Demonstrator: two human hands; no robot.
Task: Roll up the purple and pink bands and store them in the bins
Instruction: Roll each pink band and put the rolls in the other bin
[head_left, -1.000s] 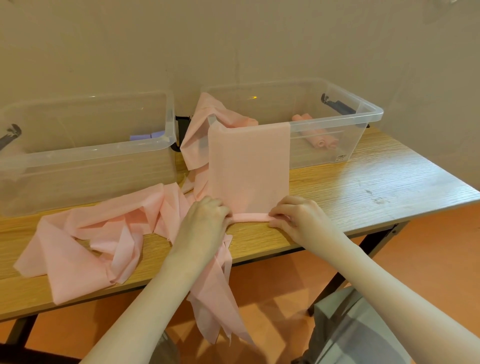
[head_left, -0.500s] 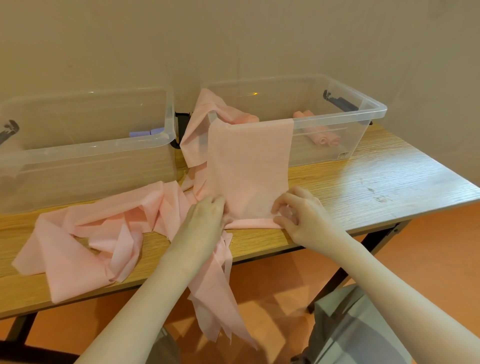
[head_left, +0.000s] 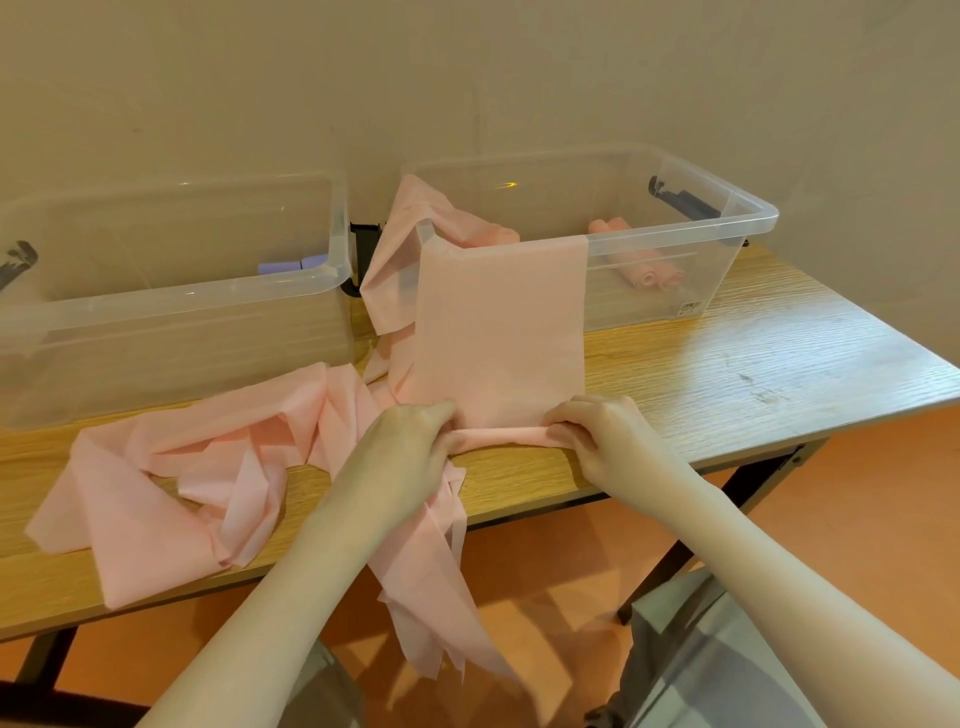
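pink band (head_left: 498, 332) | rolled end left-right | both hands pinching roll

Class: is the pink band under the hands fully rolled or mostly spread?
Mostly spread. Only its near edge is rolled; the pink band hangs flat over the bin rim.

Hands (head_left: 506, 441) rolled pink band (head_left: 501, 338) edge again.

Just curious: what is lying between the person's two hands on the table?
In the head view, the rolled end of a pink band spans from left hand to right hand.
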